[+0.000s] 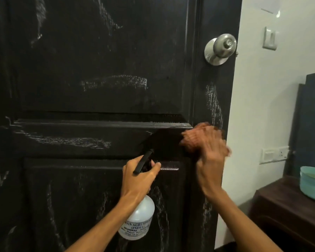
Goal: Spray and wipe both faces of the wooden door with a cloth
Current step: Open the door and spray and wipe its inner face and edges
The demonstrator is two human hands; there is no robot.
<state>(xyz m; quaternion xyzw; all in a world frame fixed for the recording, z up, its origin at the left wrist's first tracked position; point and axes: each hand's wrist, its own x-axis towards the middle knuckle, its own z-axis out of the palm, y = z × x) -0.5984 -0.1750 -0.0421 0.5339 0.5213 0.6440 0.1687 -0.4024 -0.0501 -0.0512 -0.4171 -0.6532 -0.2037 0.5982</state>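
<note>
- Where the cross rail meets the latch-side stile, right of centre in the frame: right hand (207, 144), smeared by blur, set against a dark cloth (164, 142) on the door. Cannot tell whether its fingers curl round the cloth or lie flat on it.
- Left hand (140, 175), lower centre: fingers clenched round the neck of the spray bottle (137, 220), forefinger reaching to the trigger. The black nozzle aims at the panel just beside the cloth, probably so spray lands where the wipe follows.
- Spray bottle: pale body with a printed label, hanging below the fist, close to the door face.
- Wooden door (98, 70): dark and panelled, filling left and centre of the frame. Pale streaks cross the upper panel, the left edge and the lower panel. The patch around the cloth reads darker, likely wet or freshly wiped.
- Judgement: this face is part done; the far face is out of sight.
- Metal knob (220, 49): upper right, on the stile above the cloth.
- Wall switch (270, 38) and socket plate (275, 154): right edge, on the white wall.
- Teal tub (313, 186): lower right, standing on a dark cabinet (280, 206).
</note>
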